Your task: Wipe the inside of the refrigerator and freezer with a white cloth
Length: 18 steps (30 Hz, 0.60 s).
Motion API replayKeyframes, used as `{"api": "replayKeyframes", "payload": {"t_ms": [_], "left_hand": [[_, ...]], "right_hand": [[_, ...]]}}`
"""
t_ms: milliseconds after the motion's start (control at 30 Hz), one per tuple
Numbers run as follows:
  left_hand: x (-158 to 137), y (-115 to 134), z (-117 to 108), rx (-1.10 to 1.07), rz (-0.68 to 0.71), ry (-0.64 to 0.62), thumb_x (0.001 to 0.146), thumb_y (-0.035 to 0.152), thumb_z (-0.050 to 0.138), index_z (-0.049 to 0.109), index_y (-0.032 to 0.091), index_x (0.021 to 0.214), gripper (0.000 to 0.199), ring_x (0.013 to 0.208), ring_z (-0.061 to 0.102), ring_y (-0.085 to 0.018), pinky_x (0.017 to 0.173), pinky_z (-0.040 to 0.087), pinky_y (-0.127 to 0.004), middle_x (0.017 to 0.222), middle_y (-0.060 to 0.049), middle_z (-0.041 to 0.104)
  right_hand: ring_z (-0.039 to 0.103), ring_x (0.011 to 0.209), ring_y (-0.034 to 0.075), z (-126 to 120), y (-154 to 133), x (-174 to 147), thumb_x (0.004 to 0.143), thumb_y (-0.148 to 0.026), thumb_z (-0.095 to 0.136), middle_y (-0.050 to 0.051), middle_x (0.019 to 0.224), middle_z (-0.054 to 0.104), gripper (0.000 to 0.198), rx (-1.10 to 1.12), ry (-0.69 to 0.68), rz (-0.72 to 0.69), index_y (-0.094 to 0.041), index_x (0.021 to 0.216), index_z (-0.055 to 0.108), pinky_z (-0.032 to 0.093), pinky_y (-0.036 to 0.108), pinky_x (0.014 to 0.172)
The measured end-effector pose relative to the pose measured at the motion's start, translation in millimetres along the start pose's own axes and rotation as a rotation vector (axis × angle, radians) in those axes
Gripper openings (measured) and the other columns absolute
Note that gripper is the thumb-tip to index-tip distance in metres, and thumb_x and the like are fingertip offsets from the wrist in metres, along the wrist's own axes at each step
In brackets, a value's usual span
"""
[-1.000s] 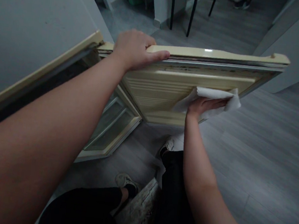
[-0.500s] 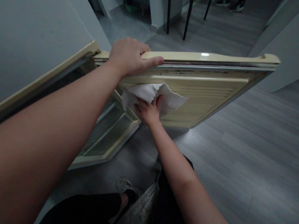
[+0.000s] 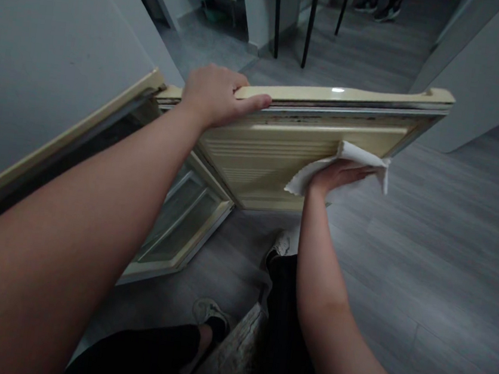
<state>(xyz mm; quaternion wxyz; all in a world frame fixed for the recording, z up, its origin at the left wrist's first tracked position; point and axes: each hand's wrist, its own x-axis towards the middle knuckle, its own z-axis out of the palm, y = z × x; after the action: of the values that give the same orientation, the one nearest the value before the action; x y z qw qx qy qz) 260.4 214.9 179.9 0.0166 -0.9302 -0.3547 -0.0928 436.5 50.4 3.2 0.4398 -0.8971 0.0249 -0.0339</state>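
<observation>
A cream refrigerator door [image 3: 253, 157] stands swung out, its ribbed inner panel facing me. My left hand [image 3: 215, 96] is closed over the door's top edge near the hinge side, with the thumb on the inner side. Against the outer part of the panel, my right hand [image 3: 334, 175] holds a white cloth [image 3: 361, 155] with scalloped edges. The fingers lie along the cloth and are partly covered by its folds. Dark stains run along the door's seal [image 3: 302, 118] under the top edge.
The open refrigerator cabinet [image 3: 103, 128] is at left, with a lower framed clear panel [image 3: 183, 215]. My shoes [image 3: 210, 311] are below on grey floorboards [image 3: 403, 258]. Black furniture legs [image 3: 310, 29] and another person's shoes [image 3: 388, 12] appear at the back. A pale panel [image 3: 487, 76] stands right.
My right hand has moved the cloth rightward across the door's inner panel, from the hinge side to the outer side. My left hand keeps its grip on the top edge.
</observation>
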Motion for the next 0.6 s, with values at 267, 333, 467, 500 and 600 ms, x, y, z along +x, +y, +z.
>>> {"api": "replayKeyframes", "payload": {"t_ms": [267,333,467,500,600], "left_hand": [[-1.4,2.8,0.7,0.029,0.003,0.011,0.082,0.089,0.027,0.075,0.025,0.109,0.084,0.102,0.062,-0.032,0.078,0.038,-0.043,0.112,-0.012,0.074],[-1.9,3.4,0.5,0.05,0.007,0.013,0.083,0.088,0.025,0.075,0.026,0.11,0.085,0.102,0.062,-0.033,0.077,0.039,-0.043,0.112,-0.012,0.075],[-1.9,3.2,0.7,0.057,0.011,0.012,0.083,0.089,0.024,0.075,0.027,0.11,0.084,0.099,0.063,-0.03,0.077,0.039,-0.042,0.111,-0.011,0.075],[-1.6,2.9,0.9,0.053,0.011,0.012,0.083,0.089,0.024,0.075,0.027,0.111,0.084,0.099,0.063,-0.029,0.078,0.039,-0.042,0.111,-0.01,0.075],[-1.0,2.0,1.7,0.063,0.028,0.022,0.084,0.088,0.024,0.076,0.023,0.108,0.086,0.098,0.064,-0.031,0.076,0.039,-0.042,0.109,-0.013,0.076]], "right_hand": [[-0.005,0.159,0.026,14.7,-21.0,-84.4,0.106,-0.035,0.018,0.03,0.165,-0.007,0.074,0.155,-0.304,0.064,0.007,0.16,-0.011,0.02,0.044,0.124],[-0.007,0.158,0.027,18.6,-22.5,-114.1,0.104,-0.038,0.028,0.029,0.165,-0.006,0.081,0.199,-0.354,-0.009,0.001,0.161,-0.015,0.023,0.05,0.122],[-0.011,0.157,0.03,27.8,-18.5,-152.0,0.096,-0.043,0.043,0.029,0.165,-0.008,0.099,0.213,-0.434,-0.135,0.002,0.16,-0.017,0.021,0.052,0.122],[-0.012,0.157,0.029,29.4,-17.3,-156.6,0.094,-0.043,0.046,0.03,0.164,-0.007,0.101,0.205,-0.444,-0.159,0.004,0.16,-0.015,0.02,0.05,0.123],[-0.009,0.158,0.027,30.7,-15.7,-162.2,0.091,-0.041,0.046,0.031,0.163,-0.001,0.1,0.18,-0.454,-0.181,0.009,0.159,-0.008,0.018,0.047,0.124]]}}
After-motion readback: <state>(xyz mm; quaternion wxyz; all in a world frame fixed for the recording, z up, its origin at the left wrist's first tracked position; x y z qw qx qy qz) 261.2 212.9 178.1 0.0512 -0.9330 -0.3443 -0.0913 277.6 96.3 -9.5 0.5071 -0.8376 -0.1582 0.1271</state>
